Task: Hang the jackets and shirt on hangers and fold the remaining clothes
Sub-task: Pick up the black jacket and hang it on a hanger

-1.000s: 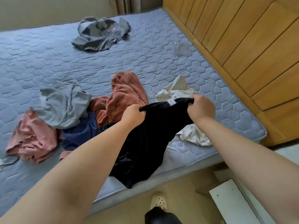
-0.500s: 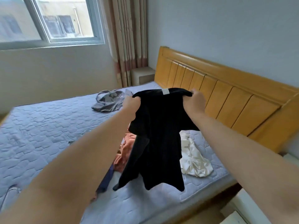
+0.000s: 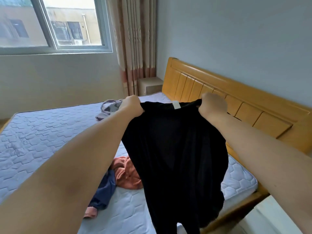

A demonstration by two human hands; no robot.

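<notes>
A black garment (image 3: 175, 154) hangs in the air over the bed, a white label at its top edge. My left hand (image 3: 132, 105) grips the top edge on the left and my right hand (image 3: 212, 105) grips it on the right, both arms stretched forward. Below it on the mattress (image 3: 42, 135) lie a rust-orange garment (image 3: 126, 173), a navy one (image 3: 104, 193) and a bit of pink cloth (image 3: 91, 212). A grey patterned garment (image 3: 109, 108) lies far back, partly behind my left hand. The black cloth hides whatever lies under it.
A wooden headboard (image 3: 236, 105) runs along the right side of the bed. A window (image 3: 50, 22) and curtains (image 3: 135, 39) are on the far wall, with a small bedside cabinet (image 3: 150, 86) in the corner. A white surface (image 3: 270, 220) sits at the lower right.
Both hands have raised the black garment from the pile and spread it wider apart, so it hangs open. The view has tilted up to the room.
</notes>
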